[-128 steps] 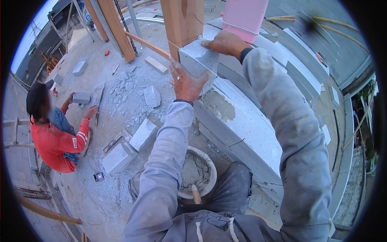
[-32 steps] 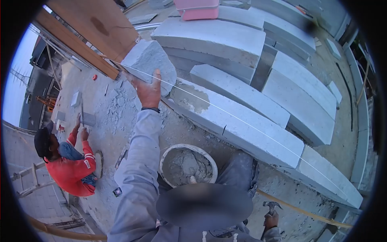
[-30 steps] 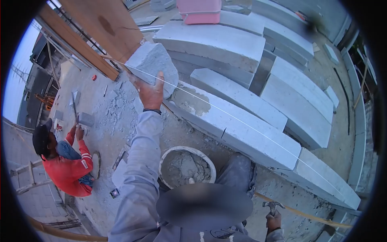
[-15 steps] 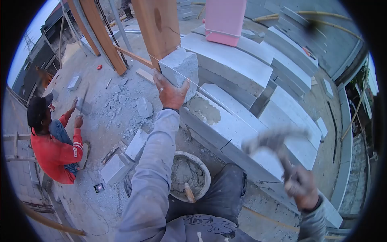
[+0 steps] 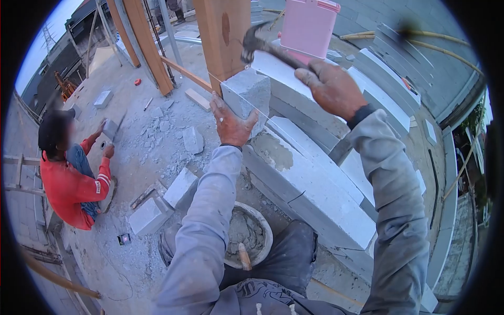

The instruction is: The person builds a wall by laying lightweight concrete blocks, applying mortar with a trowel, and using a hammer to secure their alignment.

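Observation:
My left hand (image 5: 234, 123) rests with spread fingers against the near side of a rough grey block (image 5: 251, 93), which stands against a wooden post (image 5: 223, 42) at the end of a block wall (image 5: 315, 184). My right hand (image 5: 336, 89) is closed around the handle of a claw hammer (image 5: 268, 46), raised above and to the right of the block, its head near the post. A thin string runs across the block and along the wall. Mortar (image 5: 270, 149) lies on the wall top beside my left hand.
A bucket of mortar (image 5: 266, 236) with a wooden handle in it stands between my legs. A co-worker in red (image 5: 73, 184) crouches at the left, holding a small block (image 5: 109, 129). Rubble, loose blocks (image 5: 149, 216) and a pink container (image 5: 308, 26) stand around.
My right hand has swung the hammer up and left from the lower right, to above the wall. My left hand stays at the block. The view has shifted slightly.

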Tool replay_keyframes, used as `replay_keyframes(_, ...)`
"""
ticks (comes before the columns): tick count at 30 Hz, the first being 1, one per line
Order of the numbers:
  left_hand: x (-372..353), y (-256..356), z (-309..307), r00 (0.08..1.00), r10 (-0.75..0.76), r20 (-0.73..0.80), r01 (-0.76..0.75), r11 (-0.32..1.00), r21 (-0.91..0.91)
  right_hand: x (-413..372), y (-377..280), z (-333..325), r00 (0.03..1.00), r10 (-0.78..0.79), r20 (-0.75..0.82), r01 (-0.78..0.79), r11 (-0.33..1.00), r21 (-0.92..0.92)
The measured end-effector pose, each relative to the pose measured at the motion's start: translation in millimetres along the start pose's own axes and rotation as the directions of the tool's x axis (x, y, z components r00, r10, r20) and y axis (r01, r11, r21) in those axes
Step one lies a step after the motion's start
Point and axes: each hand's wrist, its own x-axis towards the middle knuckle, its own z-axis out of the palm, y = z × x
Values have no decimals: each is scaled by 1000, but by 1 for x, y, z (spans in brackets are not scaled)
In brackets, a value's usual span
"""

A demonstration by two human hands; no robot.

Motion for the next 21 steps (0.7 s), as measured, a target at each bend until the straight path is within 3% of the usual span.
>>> replay_keyframes(2, 0, -4, 3, 998, 59, -35, -59, 998, -7, 0, -8, 2, 998, -25, -50, 26, 1000, 5)
replay_keyframes(4, -1, -2, 1, 999, 46, -28, -47, 999, -17, 2, -15, 5, 994, 43, -101, -46, 999, -29)
replay_keyframes(5, 0, 0, -1, 999, 35, -17, -36, 999, -29, 2, -13, 17, 996, 28, -87, -41, 988, -152)
replay_keyframes(6, 1, 2, -1, 999, 40, -22, -41, 999, -31, 6, -6, 23, 995, 25, -93, -39, 988, -152)
replay_keyframes(8, -1, 3, -3, 1000, 25, -1, -25, 1000, -18, 11, 0, 27, 993, -70, 94, 92, 965, -244)
replay_keyframes(10, 0, -2, 0, 999, 39, -7, -39, 999, -3, 11, -3, 20, 988, -32, 151, 64, 975, -214)
replay_keyframes(12, 0, -3, 1, 999, 41, -2, -41, 999, 11, 7, -2, 23, 993, -117, -17, 109, 963, -248)
replay_keyframes(13, 2, -5, 3, 998, 53, -16, -53, 999, -2, 9, -2, 21, 994, -112, -3, 108, 964, -245)
replay_keyframes(15, 0, -4, 1, 998, 57, -16, -58, 998, -10, 18, -5, 7, 969, -117, -218, 85, 985, -152)
replay_keyframes(18, 0, -1, -1, 999, 50, -19, -51, 997, -62, 21, -7, 2, 956, -68, -285, 53, 997, -63)
replay_keyframes(19, 0, 0, -2, 999, 47, -7, -47, 998, -33, 21, 1, 15, 962, -74, -262, 52, 994, -92)
replay_keyframes(21, 2, 2, -3, 999, 52, 4, -52, 999, -2, 8, 3, 27, 996, -89, -15, 83, 969, -232)
